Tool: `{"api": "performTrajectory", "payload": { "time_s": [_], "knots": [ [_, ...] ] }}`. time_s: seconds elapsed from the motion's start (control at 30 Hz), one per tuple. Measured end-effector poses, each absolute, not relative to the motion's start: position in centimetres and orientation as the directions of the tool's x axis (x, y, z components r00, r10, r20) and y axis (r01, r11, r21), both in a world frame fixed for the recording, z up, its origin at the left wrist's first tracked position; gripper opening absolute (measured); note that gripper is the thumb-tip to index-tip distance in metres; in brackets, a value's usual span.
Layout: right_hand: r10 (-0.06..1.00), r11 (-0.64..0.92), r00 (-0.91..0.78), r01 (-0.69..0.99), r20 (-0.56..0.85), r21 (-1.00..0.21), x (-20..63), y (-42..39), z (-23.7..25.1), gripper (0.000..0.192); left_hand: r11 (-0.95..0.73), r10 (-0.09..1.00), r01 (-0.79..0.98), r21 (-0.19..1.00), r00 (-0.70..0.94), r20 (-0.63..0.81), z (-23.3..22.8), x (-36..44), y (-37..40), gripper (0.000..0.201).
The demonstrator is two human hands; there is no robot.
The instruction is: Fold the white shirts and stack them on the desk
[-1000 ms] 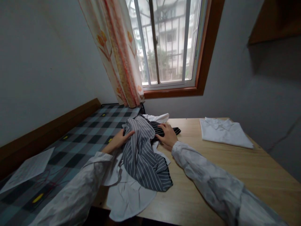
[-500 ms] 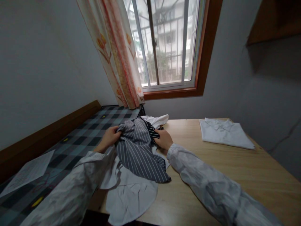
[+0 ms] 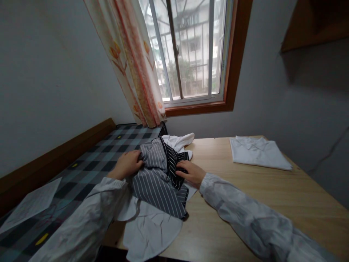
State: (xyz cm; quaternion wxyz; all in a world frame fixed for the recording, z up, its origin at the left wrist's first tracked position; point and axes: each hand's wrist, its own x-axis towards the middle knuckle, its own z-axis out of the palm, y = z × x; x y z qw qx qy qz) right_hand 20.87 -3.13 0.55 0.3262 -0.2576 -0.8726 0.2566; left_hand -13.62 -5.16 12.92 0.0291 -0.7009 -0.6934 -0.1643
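A dark striped shirt (image 3: 158,182) lies bunched on the left end of a wooden table (image 3: 245,189), on top of crumpled white cloth (image 3: 152,229). My left hand (image 3: 128,164) grips the shirt's left edge, fingers curled into the fabric. Over on the shirt's right side, my right hand (image 3: 191,173) holds a darker striped fold. Another white garment (image 3: 178,141) peeks out behind the pile.
A folded white shirt (image 3: 257,153) lies at the table's far right. A bed with a checked cover (image 3: 89,163) adjoins the table on the left, with a paper sheet (image 3: 29,203) on it. Behind are a window (image 3: 188,51) and a patterned curtain (image 3: 133,62).
Both hands have drawn the striped shirt together and toward me, bunching it tighter. My right hand went from lying flat on the fabric to gripping a fold.
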Motion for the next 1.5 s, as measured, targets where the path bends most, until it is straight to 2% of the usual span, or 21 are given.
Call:
{"api": "performTrajectory", "payload": {
  "time_s": [0.07,0.13,0.23,0.33,0.43,0.53,0.57,0.63,0.73,0.87,1.0,1.1,1.17,1.27,1.37,1.43,1.5],
  "knots": [
    [0.648,0.727,-0.601,0.308,0.467,-0.613,23.3,-2.8,0.1,0.032,-0.102,0.940,0.993,0.063,0.076,0.333,14.2,-12.3,-5.1,0.054],
    [0.696,0.708,-0.522,0.385,0.493,-0.592,26.1,-2.4,-0.7,0.032,-0.231,0.913,0.973,0.015,0.211,0.349,14.7,-10.4,-4.8,0.063],
    [0.763,0.637,-0.365,0.562,0.533,-0.528,31.0,-1.6,-2.2,0.040,-0.447,0.869,0.893,0.048,0.420,0.260,13.2,-7.3,-4.3,0.069],
    [0.793,0.525,-0.232,0.731,0.563,-0.437,37.3,-0.9,-3.4,0.053,-0.566,0.822,0.819,0.093,0.553,0.134,9.0,-5.3,-3.9,0.069],
    [0.814,0.345,-0.093,0.871,0.573,-0.349,44.6,-0.8,-4.8,0.066,-0.646,0.763,0.761,0.057,0.647,0.015,4.6,-4.8,-3.7,0.068],
    [0.858,0.085,0.073,0.957,0.509,-0.279,51.4,-1.4,-6.7,0.086,-0.689,0.724,0.723,0.041,0.690,-0.015,2.6,-5.2,-3.7,0.065],
    [0.876,-0.004,0.134,0.963,0.463,-0.269,53.3,-1.7,-7.3,0.086,-0.694,0.718,0.718,0.058,0.696,-0.021,2.7,-5.3,-3.6,0.063],
    [0.912,-0.063,0.157,0.966,0.378,-0.251,56.1,-2.2,-8.3,0.075,-0.682,0.722,0.721,0.121,0.690,-0.044,3.7,-5.2,-3.4,0.057],
    [0.938,-0.002,0.091,0.966,0.335,-0.257,58.0,-2.2,-8.5,0.056,-0.618,0.761,0.757,0.213,0.644,-0.082,6.1,-3.9,-3.0,0.049],
    [0.951,0.071,0.046,0.930,0.307,-0.360,58.0,-1.5,-7.5,0.046,-0.506,0.837,0.800,0.323,0.546,-0.041,8.8,0.0,-2.9,0.042],
    [0.957,0.139,0.021,0.843,0.291,-0.519,57.6,-1.8,-7.2,0.044,-0.501,0.857,0.781,0.373,0.509,0.087,9.2,4.9,-3.6,0.039],
    [0.948,0.282,-0.112,0.727,0.298,-0.626,56.9,-3.1,-7.7,0.043,-0.581,0.814,0.725,0.370,0.527,0.245,7.8,8.5,-3.5,0.038],
    [0.916,0.396,-0.227,0.642,0.331,-0.656,56.1,-4.0,-8.3,0.040,-0.622,0.781,0.689,0.372,0.517,0.349,6.3,10.9,-2.9,0.039],
    [0.834,0.552,-0.337,0.545,0.437,-0.631,54.9,-5.0,-9.0,0.032,-0.572,0.814,0.697,0.433,0.414,0.408,3.6,14.3,-1.4,0.059],
    [0.761,0.642,-0.366,0.541,0.535,-0.543,54.1,-5.5,-9.2,0.031,-0.436,0.900,0.753,0.492,0.352,0.259,1.4,17.0,-0.2,0.075],
    [0.751,0.629,-0.313,0.609,0.582,-0.483,53.9,-5.5,-9.1,0.032,-0.426,0.904,0.779,0.460,0.376,0.202,0.4,18.1,0.1,0.077],
    [0.765,0.546,-0.200,0.704,0.612,-0.453,53.8,-5.5,-9.1,0.043,-0.458,0.889,0.778,0.430,0.401,0.220,-0.3,18.5,0.2,0.079]
  ]
}}
